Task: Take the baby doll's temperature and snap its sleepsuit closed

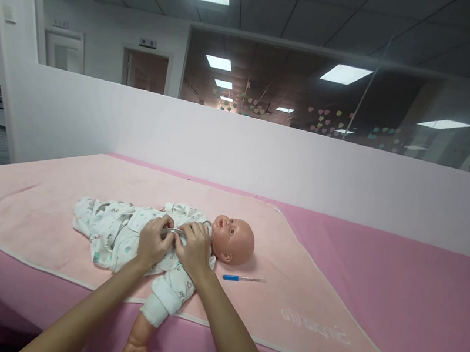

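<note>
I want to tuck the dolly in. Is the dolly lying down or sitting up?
Lying down. The doll lies face up on the light pink blanket, head toward the right, one arm over the edge.

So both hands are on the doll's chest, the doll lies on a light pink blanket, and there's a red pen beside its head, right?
Not quite: the pen is blue, not red, as the head view shows. The rest holds: the left hand and right hand are on the chest of the doll, which lies on the light pink blanket, with the pen beside its head.
</note>
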`<state>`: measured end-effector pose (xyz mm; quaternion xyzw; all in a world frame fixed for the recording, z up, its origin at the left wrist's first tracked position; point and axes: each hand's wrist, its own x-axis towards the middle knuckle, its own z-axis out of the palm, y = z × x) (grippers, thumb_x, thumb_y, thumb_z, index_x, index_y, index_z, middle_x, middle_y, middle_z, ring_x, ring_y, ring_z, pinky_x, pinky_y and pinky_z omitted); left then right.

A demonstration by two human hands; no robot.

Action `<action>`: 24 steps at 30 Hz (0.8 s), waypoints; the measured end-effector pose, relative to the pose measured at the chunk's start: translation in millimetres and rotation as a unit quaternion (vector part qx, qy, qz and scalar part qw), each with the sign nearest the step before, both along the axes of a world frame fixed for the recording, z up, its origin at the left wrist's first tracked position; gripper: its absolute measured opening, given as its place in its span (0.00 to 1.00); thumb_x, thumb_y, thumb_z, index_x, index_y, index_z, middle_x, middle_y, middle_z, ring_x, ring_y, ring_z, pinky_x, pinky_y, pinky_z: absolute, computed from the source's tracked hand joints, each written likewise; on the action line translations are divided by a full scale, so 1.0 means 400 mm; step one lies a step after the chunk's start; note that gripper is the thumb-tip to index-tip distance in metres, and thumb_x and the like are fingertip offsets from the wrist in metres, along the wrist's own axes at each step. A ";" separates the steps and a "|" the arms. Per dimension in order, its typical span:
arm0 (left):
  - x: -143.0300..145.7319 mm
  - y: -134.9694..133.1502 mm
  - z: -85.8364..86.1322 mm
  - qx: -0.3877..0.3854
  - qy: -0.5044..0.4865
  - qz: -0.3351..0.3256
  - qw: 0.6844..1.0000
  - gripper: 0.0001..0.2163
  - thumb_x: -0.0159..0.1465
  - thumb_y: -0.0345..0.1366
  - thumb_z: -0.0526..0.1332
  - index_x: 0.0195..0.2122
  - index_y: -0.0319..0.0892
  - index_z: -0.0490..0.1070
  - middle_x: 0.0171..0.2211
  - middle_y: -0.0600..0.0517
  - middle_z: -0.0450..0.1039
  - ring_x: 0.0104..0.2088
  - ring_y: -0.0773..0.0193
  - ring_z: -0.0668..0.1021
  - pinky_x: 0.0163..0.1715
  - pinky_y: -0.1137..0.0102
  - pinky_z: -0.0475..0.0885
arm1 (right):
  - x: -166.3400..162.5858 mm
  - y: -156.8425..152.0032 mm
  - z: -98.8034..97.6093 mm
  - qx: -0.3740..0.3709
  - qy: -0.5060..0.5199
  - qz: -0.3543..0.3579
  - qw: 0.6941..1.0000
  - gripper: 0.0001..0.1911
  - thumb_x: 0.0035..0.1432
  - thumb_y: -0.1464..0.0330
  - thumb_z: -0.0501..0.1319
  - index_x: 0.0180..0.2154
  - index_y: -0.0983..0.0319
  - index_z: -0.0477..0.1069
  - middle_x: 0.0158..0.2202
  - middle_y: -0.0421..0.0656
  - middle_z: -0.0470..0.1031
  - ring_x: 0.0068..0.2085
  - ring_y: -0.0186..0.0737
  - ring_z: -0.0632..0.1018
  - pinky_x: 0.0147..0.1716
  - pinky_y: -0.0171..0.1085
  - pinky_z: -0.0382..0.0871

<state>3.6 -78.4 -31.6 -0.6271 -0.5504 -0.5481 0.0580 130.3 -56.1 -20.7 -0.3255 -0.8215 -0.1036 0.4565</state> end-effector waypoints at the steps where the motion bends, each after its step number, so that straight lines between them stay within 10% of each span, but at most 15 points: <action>1: 0.001 0.000 0.001 0.000 0.002 0.005 1.000 0.02 0.52 0.31 0.52 0.26 0.42 0.62 0.25 0.53 0.68 0.28 0.63 0.69 0.32 0.69 0.63 | 0.000 -0.001 0.001 0.002 -0.001 0.000 1.000 0.02 0.54 0.69 0.57 0.30 0.60 0.67 0.32 0.41 0.69 0.35 0.38 0.66 0.38 0.38 0.57; 24: -0.014 -0.005 0.005 0.037 0.071 0.079 0.994 0.04 0.52 0.28 0.52 0.25 0.43 0.63 0.25 0.52 0.69 0.30 0.60 0.68 0.36 0.65 0.59 | 0.002 0.003 0.000 0.016 0.025 -0.015 0.999 0.08 0.58 0.69 0.52 0.28 0.60 0.66 0.29 0.41 0.69 0.33 0.37 0.66 0.36 0.37 0.56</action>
